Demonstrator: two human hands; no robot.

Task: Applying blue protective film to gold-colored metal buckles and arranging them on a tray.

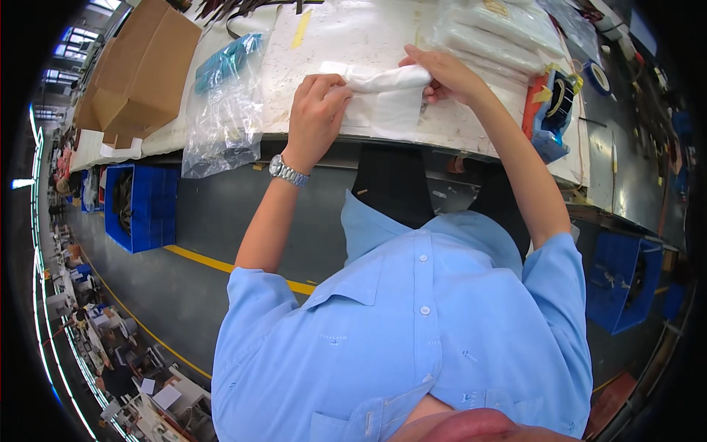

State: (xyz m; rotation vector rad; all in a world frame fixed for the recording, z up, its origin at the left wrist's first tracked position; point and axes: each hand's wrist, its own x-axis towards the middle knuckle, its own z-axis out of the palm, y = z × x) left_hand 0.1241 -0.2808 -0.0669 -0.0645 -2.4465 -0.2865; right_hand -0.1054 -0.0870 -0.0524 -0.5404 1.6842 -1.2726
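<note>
White folded cloth (387,99) is held at the worktable edge (456,136); left hand (315,110) grips its left end, right hand (445,74) pinches the right; folding seemingly half done; finished bagged pieces (501,29) lie beyond.

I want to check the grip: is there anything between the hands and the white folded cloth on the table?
Nothing visible. The left hand and the right hand both grip the white folded cloth directly, at the edge of the white table. The clear plastic bag and the blue tape dispenser lie to the sides.
</note>
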